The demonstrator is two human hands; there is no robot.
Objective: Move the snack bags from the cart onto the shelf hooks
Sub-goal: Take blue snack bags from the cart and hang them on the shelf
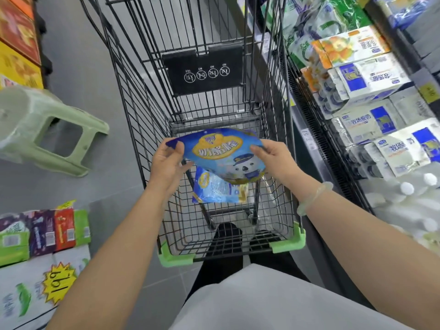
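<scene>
Your fingers clamp a blue snack bag (pixel 223 154) at both ends, centre of the frame. The left hand (pixel 166 164) pinches the bag's left edge, thumb on top and fingers curled beneath. The right hand (pixel 273 160) pinches the right edge the same way. The bag, printed with yellow lettering and a cartoon koala in a cap, hangs roughly level above the basket of a black wire cart (pixel 133 103), clear of its floor. Just below it a second bag (pixel 217 190), lighter blue, lies on the cart's wire floor, partly hidden by the held one. A pale bracelet (pixel 314 198) circles your right wrist. A black placard (pixel 202 70) with four round symbols hangs on the cart's far panel, and green bumpers (pixel 176 259) cap its near corners. At left of the frame sits a pale green stool (pixel 47 129). At lower left, stacked boxes (pixel 45 232) carry a yellow starburst price tag (pixel 59 282). Down the right edge, milk cartons (pixel 371 75) fill a shelf.
</scene>
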